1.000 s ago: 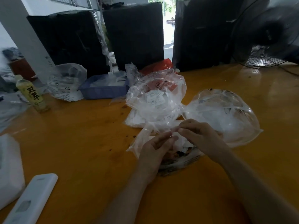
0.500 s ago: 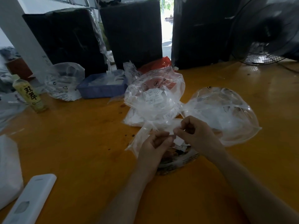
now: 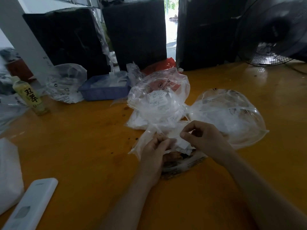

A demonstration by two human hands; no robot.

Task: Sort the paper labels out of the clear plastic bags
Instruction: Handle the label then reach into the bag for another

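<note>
Pinching is what both hands do: my left hand (image 3: 155, 147) grips the thin bag (image 3: 146, 140) by its film, and my right hand (image 3: 201, 136) pinches a white label (image 3: 181, 143) at the bag's mouth, low over the bench (image 3: 74, 146). I judge the label is partway out. The worst risk I see is tearing: paper caught in crumpled film could rip if I pull against the left grip. The film could also slip from my left fingers, so the bag would travel with the label. 2 fuller bags (image 3: 159, 98) sit just behind, one touching my working bag, so a hard tug could drag them or spill loose labels. More slips lie under my hands; I cannot tell whether they are sorted.
</note>
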